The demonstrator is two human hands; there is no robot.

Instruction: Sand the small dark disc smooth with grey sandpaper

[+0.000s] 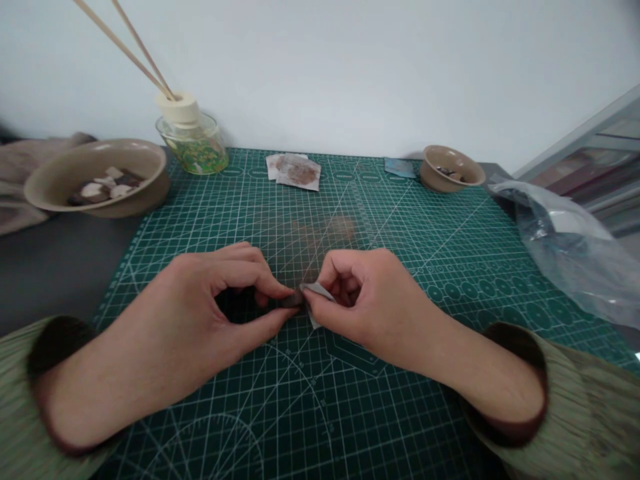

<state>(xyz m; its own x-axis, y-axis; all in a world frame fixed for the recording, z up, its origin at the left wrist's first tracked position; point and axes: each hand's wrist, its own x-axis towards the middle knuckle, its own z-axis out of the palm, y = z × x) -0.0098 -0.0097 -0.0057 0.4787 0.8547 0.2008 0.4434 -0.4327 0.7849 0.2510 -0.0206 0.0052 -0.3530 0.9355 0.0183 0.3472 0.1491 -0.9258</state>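
My left hand pinches a small dark piece between thumb and fingertips, over the middle of the green cutting mat. Against the right end of that piece, my right hand holds a folded grey-white sheet between thumb and curled fingers. The two hands nearly meet at the fingertips. What the dark piece is cannot be made out, as the fingers cover part of it. Brownish dust lies on the mat just beyond the hands.
Brown-stained pads lie at the mat's back edge, with a blue packet farther right. A large bowl of pieces and a reed diffuser stand left. A smaller bowl and clear plastic are right.
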